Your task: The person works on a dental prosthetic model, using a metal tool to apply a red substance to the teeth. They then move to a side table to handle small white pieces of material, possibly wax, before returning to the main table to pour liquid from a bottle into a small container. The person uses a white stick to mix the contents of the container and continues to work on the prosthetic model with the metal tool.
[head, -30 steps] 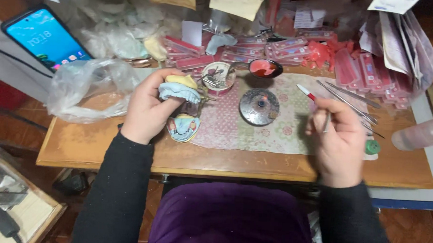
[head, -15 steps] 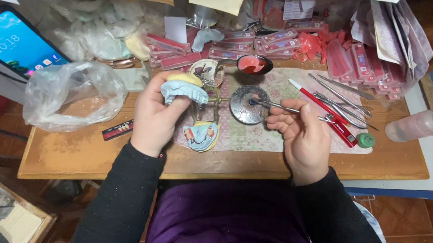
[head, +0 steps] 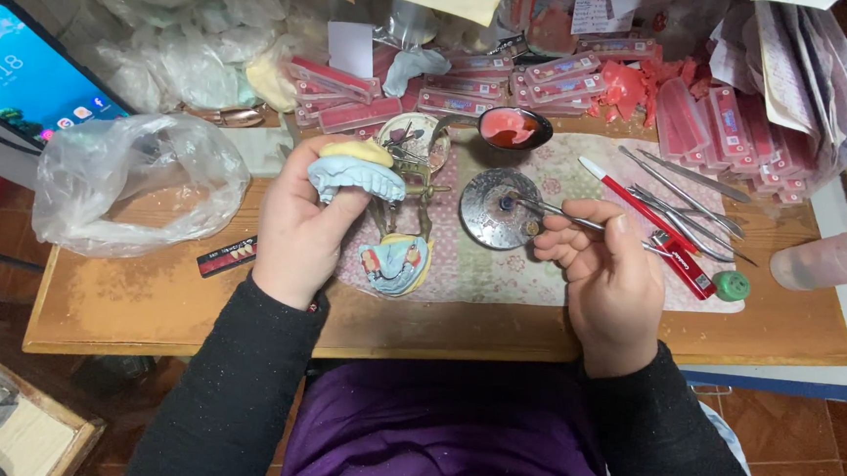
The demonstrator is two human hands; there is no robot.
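Fingers (head: 347, 204) of my left hand (head: 302, 226) wrap closed around one pale blue dental cast (head: 354, 173) with a yellowish block on top, thumb pressed against its front, holding it raised over the left edge of the patterned cloth (head: 558, 276). My right hand (head: 613, 269) pinches one thin metal instrument (head: 553, 209) between thumb and curled fingers, closed tight on the shaft; its tip rests in the middle of one round metal dish (head: 494, 208) lying on the cloth just left of my knuckles. Between my two hands sits one brass-coloured articulator (head: 413, 169), and below it one second cast (head: 397, 264), blue with pink patches, lying on the cloth. Behind the dish, one spoon (head: 509, 128) holds melted pink wax. To the right of my right hand lie one red-handled knife (head: 640, 217), several loose steel tools (head: 690, 200) that I cannot count exactly, and one small green cap (head: 731, 285). One pink-tinted bottle (head: 834, 258) lies on its side at the far right edge of the wooden table (head: 145, 299). Stacks of red tooth strips (head: 551, 74) crowd the back. At left, one crumpled clear plastic bag (head: 138, 186), one small dark label strip (head: 226, 255) and one lit tablet (head: 32, 77).
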